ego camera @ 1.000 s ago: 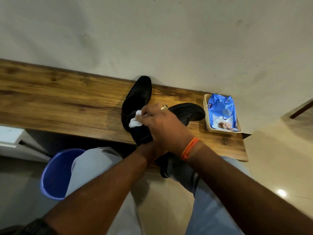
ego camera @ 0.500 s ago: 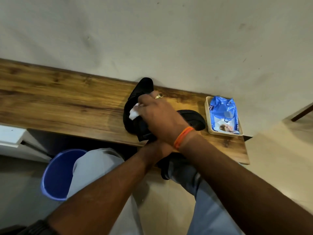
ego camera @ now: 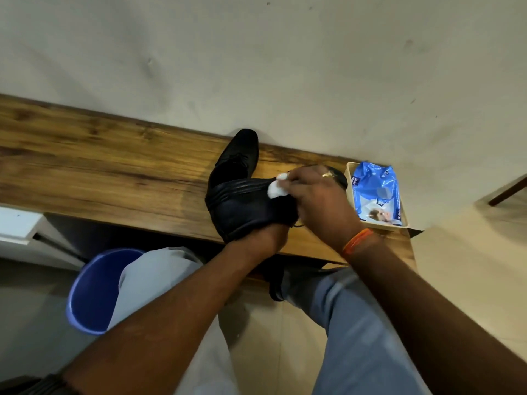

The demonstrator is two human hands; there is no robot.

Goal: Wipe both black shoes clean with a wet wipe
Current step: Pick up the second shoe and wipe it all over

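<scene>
A: What is nearest to us?

B: Two bare arms reach out over legs in light trousers. At about 8 o'clock on the floor stands a blue bucket [ego camera: 94, 292]. I cannot see anything inside it.

A: What is the left hand doing?

B: The left hand [ego camera: 263, 238] is curled shut around the near end of a black shoe [ego camera: 242, 206]. It holds the shoe up over the near edge of the table [ego camera: 85, 172]. The shoe lies on its side, with the ridged sole edge facing up.

A: And the right hand?

B: The right hand [ego camera: 319, 201] is just to the right, at 3 o'clock from the shoe. Its fingers are bunched tight, pinching a white wet wipe [ego camera: 278, 189]. The wipe is pressed on the top side of the shoe. There is a ring on one finger and an orange band [ego camera: 356, 243] on the wrist.

A: Where is the other shoe?

B: The second black shoe [ego camera: 238, 158] lies on the table just behind the held one, at 12 o'clock. Its toe points at the wall [ego camera: 256, 67] and looks like it touches it.

A: Any boxes?

B: At 3 o'clock from the right hand, near the table's far right end, sits a small tan tray [ego camera: 349, 173]. A blue pack of wipes [ego camera: 375, 192] lies in it and fills it.
</scene>
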